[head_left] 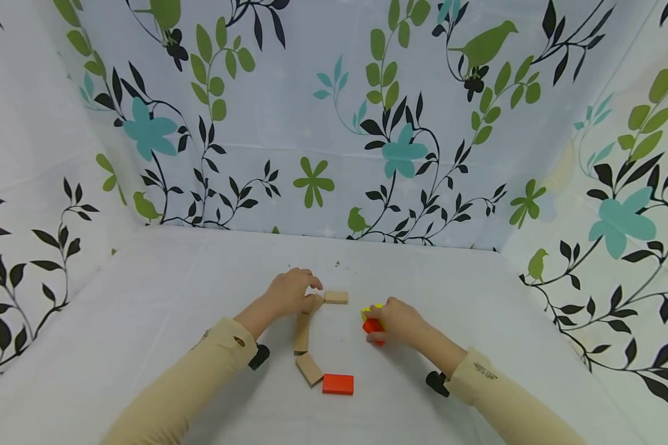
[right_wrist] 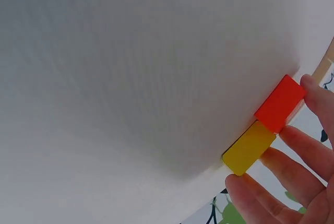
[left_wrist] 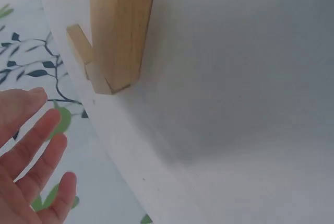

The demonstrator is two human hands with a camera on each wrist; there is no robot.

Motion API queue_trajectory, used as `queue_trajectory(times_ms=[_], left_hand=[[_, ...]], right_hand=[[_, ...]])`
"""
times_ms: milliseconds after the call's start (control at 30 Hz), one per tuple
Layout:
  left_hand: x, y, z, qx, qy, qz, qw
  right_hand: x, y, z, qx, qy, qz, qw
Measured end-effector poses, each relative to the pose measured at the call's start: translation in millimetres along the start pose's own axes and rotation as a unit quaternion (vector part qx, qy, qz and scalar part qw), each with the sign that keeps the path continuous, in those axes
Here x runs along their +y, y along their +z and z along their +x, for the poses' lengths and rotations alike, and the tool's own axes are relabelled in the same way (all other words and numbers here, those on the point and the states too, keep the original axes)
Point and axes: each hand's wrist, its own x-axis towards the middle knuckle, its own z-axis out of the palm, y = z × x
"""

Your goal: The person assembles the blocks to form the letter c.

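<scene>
My left hand (head_left: 292, 289) hovers beside a tilted wooden block (head_left: 313, 303) at the upper end of a curved row. Its fingers look spread and relaxed in the left wrist view, holding nothing. More wooden blocks follow in that row: one at the top right (head_left: 336, 297), a long piece (head_left: 302, 334) and a slanted one (head_left: 310, 369). At the bottom end lies a red block (head_left: 338, 384). On the right, my right hand (head_left: 399, 322) grips a second red block (right_wrist: 281, 103) and a yellow block (right_wrist: 249, 148), end to end, between thumb and fingers.
A white cloth (head_left: 211, 395) covers the table. Patterned fabric (head_left: 334, 123) with leaves and birds hangs behind and at both sides. Small dark specks (head_left: 338, 264) lie on the cloth beyond the blocks.
</scene>
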Motion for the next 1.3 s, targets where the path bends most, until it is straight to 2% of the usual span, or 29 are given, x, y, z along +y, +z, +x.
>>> queue_trajectory(times_ms=[100,233,400,500,600,700,767,800,933,1100,1300], left_hand=[[-4.7,2.8,10.3,-0.035,-0.032,-0.027,0.9985],[-8.9,9.7,17.9,-0.074,-0.076,-0.060,0.9925],[-12.3,18.1,22.2,-0.089,-0.119,-0.083,0.9855],[-17.4,24.1,26.7,-0.096,-0.132,-0.089,0.9826],[-25.9,33.0,32.1,-0.093,-0.120,-0.090,0.9843],[-27.0,34.5,33.9,-0.093,-0.115,-0.091,0.9848],[-23.7,31.5,32.4,-0.091,-0.113,-0.094,0.9849],[-19.2,27.4,30.8,-0.098,-0.125,-0.093,0.9829],[-10.0,18.6,25.4,-0.095,-0.120,-0.085,0.9846],[-9.2,18.5,28.5,-0.103,-0.117,-0.074,0.9850],[-6.8,18.3,32.2,-0.108,-0.110,-0.063,0.9860]], right_hand=[[-2,1,-4.9,0.007,-0.011,-0.002,0.9999],[-3,1,-12.8,0.024,-0.031,-0.011,0.9992],[-4,4,-20.6,0.043,-0.052,-0.018,0.9976],[-3,5,-22.7,0.047,-0.060,-0.020,0.9969],[-2,5,-23.8,0.046,-0.061,-0.019,0.9969],[-1,4,-24.1,0.045,-0.061,-0.016,0.9970],[-1,4,-24.2,0.046,-0.063,-0.016,0.9968],[-1,4,-24.4,0.047,-0.064,-0.017,0.9967],[0,5,-25.4,0.057,-0.072,-0.013,0.9957],[1,2,-27.7,0.071,-0.080,0.014,0.9942],[3,-4,-26.1,0.067,-0.076,0.042,0.9940]])
